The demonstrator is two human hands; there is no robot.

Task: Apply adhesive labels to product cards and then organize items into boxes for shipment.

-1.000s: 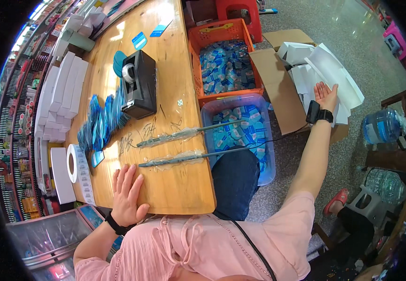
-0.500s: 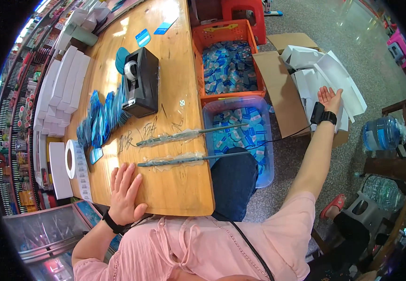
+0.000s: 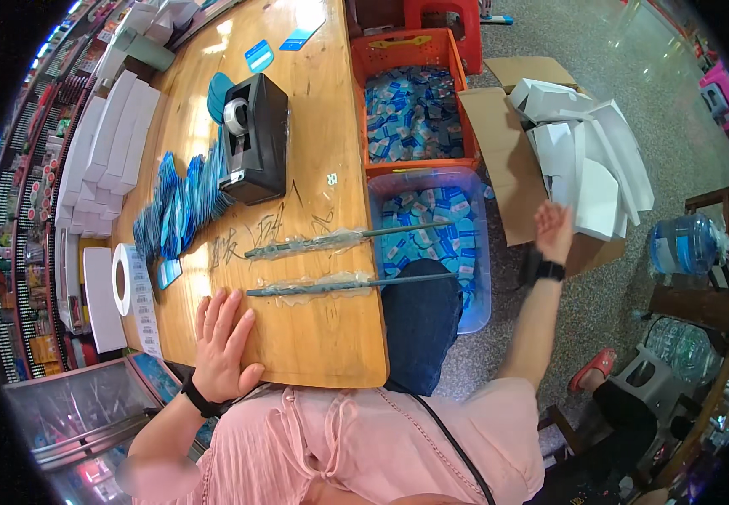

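My left hand [image 3: 223,345] lies flat near the front edge of the wooden table [image 3: 322,337], fingers stretched out and nothing in it. My right hand [image 3: 555,231] is in the air beside the open cardboard box [image 3: 508,160], its fingers loosely curled and no object visible in them. White folded cartons [image 3: 596,189] fill that box. Two dark rods [image 3: 407,229] are stuck to the table with a clear glue-like material and jut past its right edge. A roll of printed labels [image 3: 142,316] lies left of my left hand.
A black tape dispenser [image 3: 268,143] stands behind a row of blue cards [image 3: 181,210]. Right of the table are an orange crate [image 3: 407,38] and a clear bin [image 3: 484,295], both holding small blue-and-white packets. White boxes [image 3: 112,139] are stacked at left; a water bottle [image 3: 683,244] is at right.
My right hand has come back from above the white cartons, moving left and toward me, and its fingers have curled more. My left hand stays on the table.
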